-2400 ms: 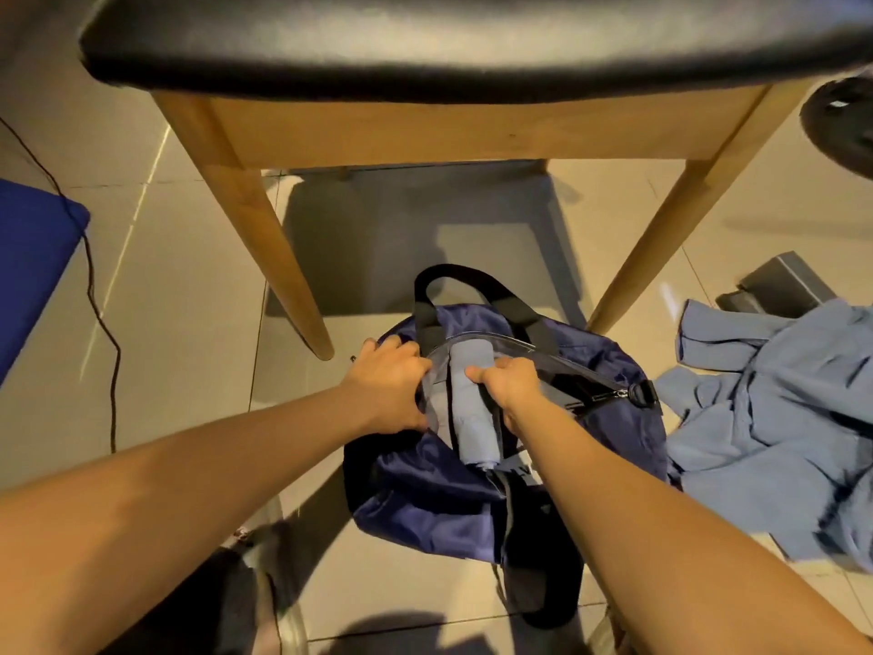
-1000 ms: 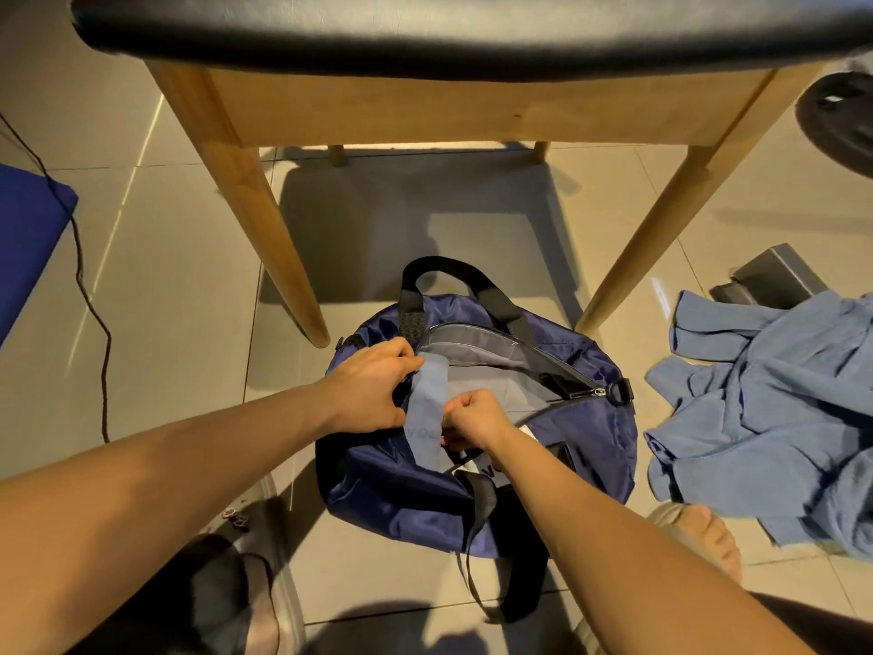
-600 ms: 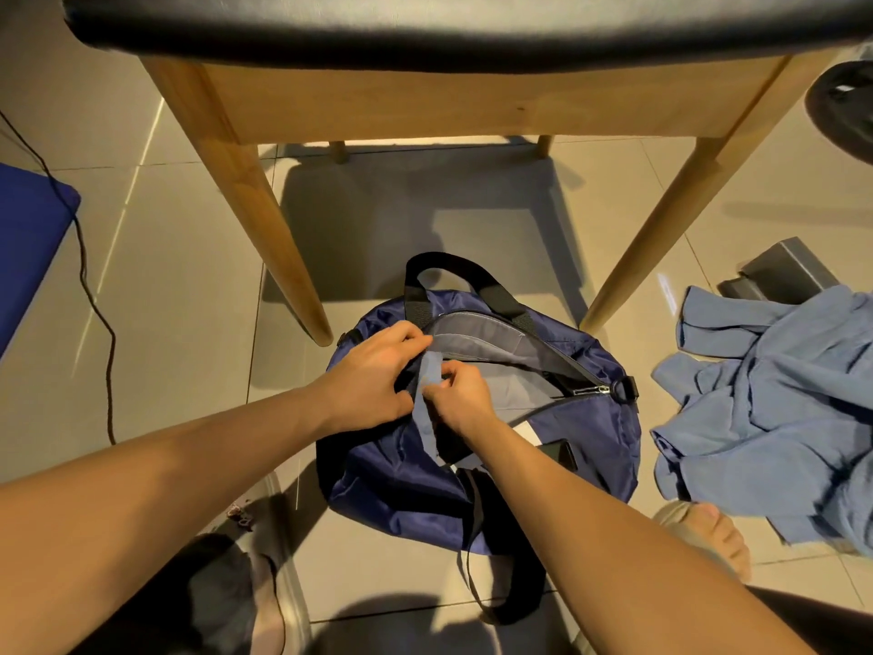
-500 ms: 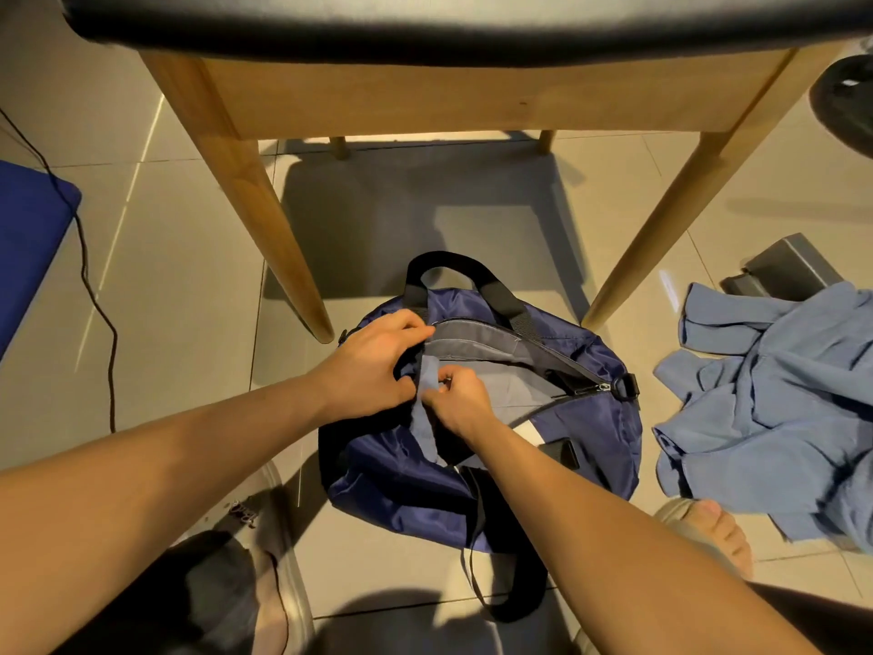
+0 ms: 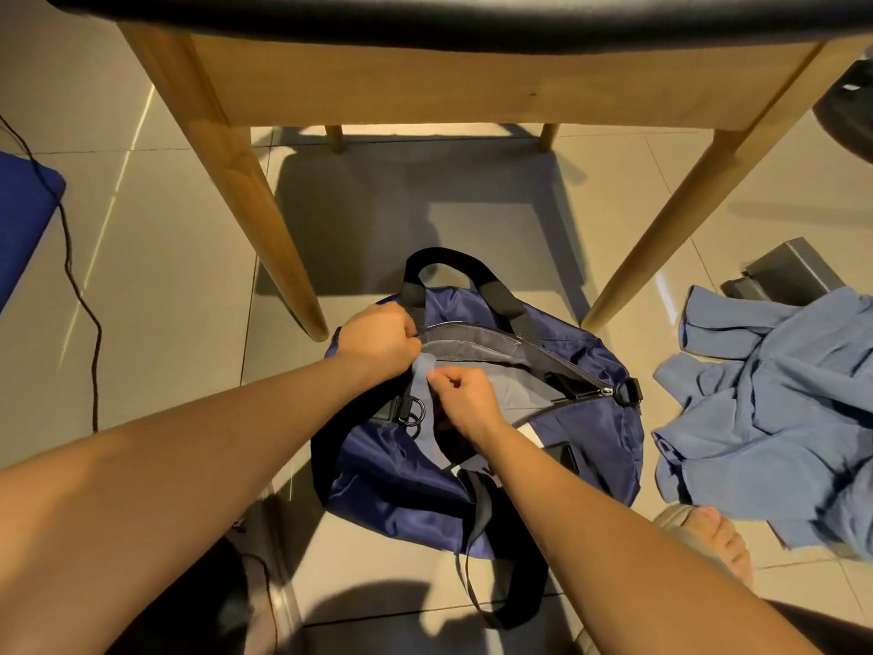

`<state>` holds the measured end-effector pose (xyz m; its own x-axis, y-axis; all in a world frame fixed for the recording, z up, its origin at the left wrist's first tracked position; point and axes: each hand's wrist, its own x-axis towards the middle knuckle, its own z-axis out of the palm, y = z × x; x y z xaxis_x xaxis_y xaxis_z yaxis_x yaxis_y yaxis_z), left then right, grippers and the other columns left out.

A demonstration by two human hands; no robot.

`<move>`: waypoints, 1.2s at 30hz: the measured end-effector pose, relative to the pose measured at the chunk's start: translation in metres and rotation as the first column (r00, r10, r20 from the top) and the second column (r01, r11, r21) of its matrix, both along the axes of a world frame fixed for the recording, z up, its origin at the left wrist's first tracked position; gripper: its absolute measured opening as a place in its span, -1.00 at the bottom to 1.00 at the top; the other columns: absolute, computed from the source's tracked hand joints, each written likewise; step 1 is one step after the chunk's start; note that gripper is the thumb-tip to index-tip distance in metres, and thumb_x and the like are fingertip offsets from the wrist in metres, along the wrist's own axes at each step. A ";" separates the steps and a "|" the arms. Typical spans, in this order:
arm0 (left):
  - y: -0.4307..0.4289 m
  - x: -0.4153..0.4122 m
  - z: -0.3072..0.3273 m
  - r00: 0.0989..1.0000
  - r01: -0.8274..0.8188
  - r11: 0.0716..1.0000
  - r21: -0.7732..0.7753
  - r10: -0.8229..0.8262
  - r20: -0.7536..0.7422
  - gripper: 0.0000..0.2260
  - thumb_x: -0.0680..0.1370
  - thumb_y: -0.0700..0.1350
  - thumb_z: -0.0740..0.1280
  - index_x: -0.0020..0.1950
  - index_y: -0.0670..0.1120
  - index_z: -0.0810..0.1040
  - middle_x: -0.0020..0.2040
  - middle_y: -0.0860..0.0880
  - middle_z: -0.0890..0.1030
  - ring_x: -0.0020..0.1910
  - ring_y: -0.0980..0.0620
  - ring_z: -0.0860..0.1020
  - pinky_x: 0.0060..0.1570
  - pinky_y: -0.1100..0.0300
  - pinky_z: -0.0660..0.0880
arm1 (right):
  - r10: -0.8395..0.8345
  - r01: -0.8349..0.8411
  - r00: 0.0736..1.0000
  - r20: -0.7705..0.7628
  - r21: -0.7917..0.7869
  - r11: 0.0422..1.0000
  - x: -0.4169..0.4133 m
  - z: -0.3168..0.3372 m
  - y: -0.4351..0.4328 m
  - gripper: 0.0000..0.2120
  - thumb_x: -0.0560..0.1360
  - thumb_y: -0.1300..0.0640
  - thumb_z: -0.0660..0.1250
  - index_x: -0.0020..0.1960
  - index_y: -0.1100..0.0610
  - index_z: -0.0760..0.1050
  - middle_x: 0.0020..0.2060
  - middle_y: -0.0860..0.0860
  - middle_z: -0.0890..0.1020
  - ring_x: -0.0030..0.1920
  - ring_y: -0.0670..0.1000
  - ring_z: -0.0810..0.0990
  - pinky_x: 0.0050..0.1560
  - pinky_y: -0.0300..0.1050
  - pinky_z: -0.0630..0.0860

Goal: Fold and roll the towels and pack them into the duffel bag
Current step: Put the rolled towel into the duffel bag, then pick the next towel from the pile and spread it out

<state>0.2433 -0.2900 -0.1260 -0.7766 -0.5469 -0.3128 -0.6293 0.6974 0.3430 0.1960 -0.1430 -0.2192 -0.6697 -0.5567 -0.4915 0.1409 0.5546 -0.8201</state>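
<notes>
A navy duffel bag (image 5: 600, 437) with black handles lies open on the tiled floor, grey lining showing. A light blue towel (image 5: 423, 385) sticks up at the left end of its opening, mostly sunk inside. My left hand (image 5: 378, 340) grips the bag's rim at that left end. Beside it, my right hand (image 5: 465, 394) has curled fingers and pinches the towel's upper edge. More light blue towels (image 5: 774, 399) lie crumpled in a heap on the floor to the right of the bag.
A wooden chair with a black seat (image 5: 472, 21) stands over the bag, its front legs (image 5: 264, 219) on either side. A black cable (image 5: 80, 295) and a blue cushion (image 5: 23, 219) lie at left. A grey box (image 5: 789, 271) sits behind the heap. My bare foot (image 5: 718, 541) is lower right.
The rolled towel has gone from lying across the opening to sunk deep in the bag's left end. My right hand shifted left and up along it; my left hand stayed on the rim.
</notes>
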 end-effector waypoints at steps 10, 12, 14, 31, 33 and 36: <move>-0.008 0.021 0.015 0.961 0.086 0.982 0.166 -0.038 -0.273 -0.86 0.58 -0.13 0.39 -0.03 -0.08 0.76 -0.15 -0.04 0.70 -0.16 -0.02 0.61 -0.07 0.06 0.54 | 0.051 -0.037 0.996 -0.066 0.197 0.980 -0.003 0.021 -0.014 -0.72 0.37 0.03 0.38 -0.44 0.07 0.38 -0.50 0.05 0.41 -0.44 0.08 0.42 -0.32 0.12 0.57; -0.009 0.022 0.011 0.981 0.116 0.984 0.136 -0.092 -0.169 -0.86 0.58 -0.09 0.39 -0.04 -0.05 0.75 -0.16 -0.02 0.71 -0.19 0.00 0.60 -0.10 0.06 0.54 | 0.008 -0.009 1.000 0.006 0.192 0.981 -0.005 0.023 -0.010 -0.72 0.33 -0.01 0.41 -0.44 0.08 0.41 -0.49 0.08 0.46 -0.44 0.13 0.49 -0.28 0.21 0.61; -0.008 0.022 0.009 0.985 0.118 0.985 0.125 -0.100 -0.139 -0.85 0.59 -0.07 0.38 -0.03 -0.03 0.75 -0.17 0.01 0.71 -0.21 0.04 0.58 -0.16 0.12 0.49 | -0.029 0.003 0.992 0.121 0.212 0.977 -0.007 0.030 -0.004 -0.77 0.35 0.03 0.44 -0.34 0.14 0.48 -0.43 0.14 0.55 -0.40 0.22 0.61 -0.33 0.23 0.62; 0.009 0.015 0.021 0.982 0.142 0.989 0.040 -0.136 -0.130 -0.96 0.53 -0.05 0.41 -0.06 0.04 0.66 -0.24 0.11 0.63 -0.20 0.03 0.59 -0.12 0.00 0.59 | 0.102 -0.138 0.948 0.301 0.100 0.985 -0.035 0.100 0.050 -0.85 0.52 0.46 0.28 -0.03 0.38 0.63 -0.21 0.23 0.68 -0.30 0.13 0.69 -0.24 -0.01 0.69; 0.023 0.003 0.032 0.971 0.105 0.994 0.019 -0.099 -0.218 -0.94 0.53 -0.10 0.38 -0.07 0.02 0.65 -0.19 0.10 0.61 -0.13 -0.03 0.59 -0.09 0.00 0.58 | 0.122 -0.149 0.956 0.265 0.086 0.985 -0.046 0.119 0.067 -0.87 0.52 0.43 0.30 -0.02 0.34 0.62 -0.21 0.21 0.69 -0.23 0.17 0.70 -0.26 -0.03 0.69; 0.055 -0.022 0.048 0.960 0.150 0.986 0.078 -0.126 -0.250 -0.92 0.54 -0.09 0.35 -0.06 0.08 0.62 -0.15 0.09 0.61 -0.09 -0.05 0.59 -0.05 0.04 0.56 | 0.016 -0.028 0.988 0.150 0.079 0.997 -0.068 0.149 0.098 -0.87 0.54 0.38 0.29 -0.01 0.31 0.62 -0.25 0.20 0.68 -0.34 0.10 0.64 -0.33 -0.10 0.62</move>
<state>0.2216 -0.2351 -0.0780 -0.9014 -0.4063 -0.1499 -0.4185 0.7282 0.5428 0.1275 -0.0453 -0.0706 -0.5733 -0.5252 -0.6289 0.2455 0.6221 -0.7434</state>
